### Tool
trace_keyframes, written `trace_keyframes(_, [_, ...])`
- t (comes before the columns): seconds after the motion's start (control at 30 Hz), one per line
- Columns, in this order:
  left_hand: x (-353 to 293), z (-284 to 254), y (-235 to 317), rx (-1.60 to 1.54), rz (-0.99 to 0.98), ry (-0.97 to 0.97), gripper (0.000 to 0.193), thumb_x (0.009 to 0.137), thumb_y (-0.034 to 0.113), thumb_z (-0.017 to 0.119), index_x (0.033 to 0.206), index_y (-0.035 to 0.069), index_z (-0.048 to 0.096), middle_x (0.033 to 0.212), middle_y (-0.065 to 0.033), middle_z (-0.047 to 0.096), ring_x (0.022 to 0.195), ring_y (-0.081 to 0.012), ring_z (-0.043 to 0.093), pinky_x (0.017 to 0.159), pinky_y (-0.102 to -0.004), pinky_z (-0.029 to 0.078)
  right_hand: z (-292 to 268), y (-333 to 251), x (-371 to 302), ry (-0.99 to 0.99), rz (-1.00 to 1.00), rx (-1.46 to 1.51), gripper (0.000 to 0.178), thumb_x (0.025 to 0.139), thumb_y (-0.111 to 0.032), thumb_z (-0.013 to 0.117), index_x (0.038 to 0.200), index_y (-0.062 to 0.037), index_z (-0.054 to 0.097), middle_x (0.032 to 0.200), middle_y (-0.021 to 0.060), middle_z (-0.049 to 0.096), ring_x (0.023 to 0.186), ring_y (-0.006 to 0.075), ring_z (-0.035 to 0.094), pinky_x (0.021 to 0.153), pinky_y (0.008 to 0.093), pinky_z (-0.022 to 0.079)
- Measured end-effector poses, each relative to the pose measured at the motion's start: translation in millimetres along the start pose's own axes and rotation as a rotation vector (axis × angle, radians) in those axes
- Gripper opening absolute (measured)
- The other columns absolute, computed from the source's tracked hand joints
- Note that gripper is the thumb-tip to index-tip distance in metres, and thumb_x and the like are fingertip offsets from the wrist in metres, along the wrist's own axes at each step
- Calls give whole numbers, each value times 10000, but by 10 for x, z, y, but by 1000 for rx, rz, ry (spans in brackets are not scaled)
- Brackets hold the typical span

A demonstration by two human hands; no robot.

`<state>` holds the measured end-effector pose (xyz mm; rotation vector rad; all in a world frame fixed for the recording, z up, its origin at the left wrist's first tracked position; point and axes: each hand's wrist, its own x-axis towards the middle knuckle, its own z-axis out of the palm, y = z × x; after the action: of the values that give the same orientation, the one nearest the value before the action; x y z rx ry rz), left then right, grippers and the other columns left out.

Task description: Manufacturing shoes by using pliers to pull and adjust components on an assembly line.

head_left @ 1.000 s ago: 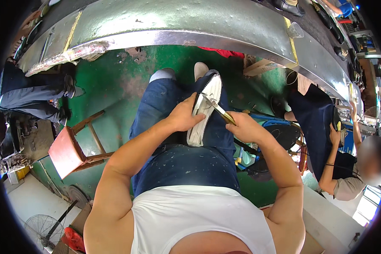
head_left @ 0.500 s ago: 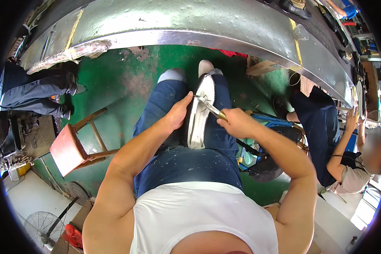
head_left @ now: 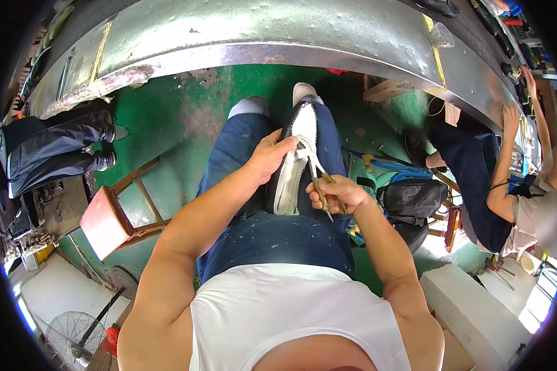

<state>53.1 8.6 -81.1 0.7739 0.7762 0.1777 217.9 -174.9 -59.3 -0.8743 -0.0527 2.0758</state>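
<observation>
Across my thighs lies a shoe (head_left: 286,193), its pale underside up and its black upper folded round the edge, toe pointing away from me. My left hand (head_left: 271,157) is closed on the shoe's left side, with the thumb on the underside near a pair of pincers (head_left: 312,162). The pincers' metal head rests on the middle of the underside. Their brass-coloured handles stand apart in my right hand (head_left: 343,195), whose fingers are curled round them. What the jaws bite on, if anything, is too small to tell.
A metal-topped workbench (head_left: 229,28) curves across the far side. To my left stands a red-seated wooden stool (head_left: 108,221); a fan (head_left: 74,337) is behind it. A black bag (head_left: 411,198) sits at my right. One person (head_left: 507,204) works on the right; another person's legs (head_left: 62,151) show at left.
The pincers have swung more upright, and their handles have spread apart. My right hand has come slightly nearer me, while my left thumb has moved inward over the shoe.
</observation>
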Motion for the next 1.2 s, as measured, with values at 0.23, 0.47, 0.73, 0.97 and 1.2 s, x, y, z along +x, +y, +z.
trace_keyframes(0.23, [62,115,82,182,-12,130,481,944,278,643,1294,-38,553,1131,-121,674,1000,-190,647,895,-344,515,300,-535,-267,368,-74,-741,414,1023,-333,531,1120,63,602,921,130,682,839,191,691,574,326,567])
trace_keyframes(0.47, [83,53,179,316,-134,57,440,920,222,669,1267,-24,556,1125,-113,668,986,-186,659,875,-328,531,405,-847,64,588,-185,-1616,434,1036,-344,461,853,26,595,720,129,653,661,232,662,678,376,519])
trace_keyframes(0.73, [29,-51,462,321,-299,-135,424,896,260,677,1266,76,586,1117,-73,690,978,-186,678,820,-357,552,459,-727,-155,499,-96,-1197,323,973,-295,572,861,5,613,725,72,671,634,177,656,611,340,516])
trace_keyframes(0.97, [116,-89,429,347,-342,-143,410,911,306,686,1255,103,592,1107,-51,695,976,-176,676,774,-376,551,528,-174,-375,323,-330,-1698,502,913,-171,646,1315,106,529,1139,308,615,1078,375,625,1008,423,464])
trace_keyframes(1.2, [98,-32,302,419,-323,-139,443,916,316,682,1288,105,566,1128,-56,684,970,-171,673,775,-381,546,1256,-473,-215,355,48,-2361,433,888,-166,663,1214,107,581,1022,274,651,970,358,664,799,431,546])
